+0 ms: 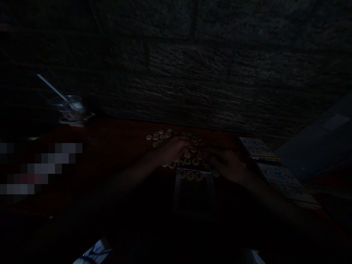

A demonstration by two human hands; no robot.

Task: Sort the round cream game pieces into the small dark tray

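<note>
Many round, light wooden pieces with dark characters (187, 161) lie loosely on a dark reddish table (118, 139). Over the middle of them is my left hand (174, 148), palm down, its fingertips among the pieces; the dark hides whether it grips one. My right hand (227, 165) reaches in from the right, its fingers at the right side of the pieces and partly lost in shadow. Just in front stands a shallow rectangular box (177, 194), with three pieces (190, 175) in a row at its far end.
A clear cup (73, 108) with a straw stands at the back left on something crumpled. Two flat printed boxes or books (258, 147) (286, 181) lie at the right. A rough block wall (176, 73) rises behind the table. The scene is very dark.
</note>
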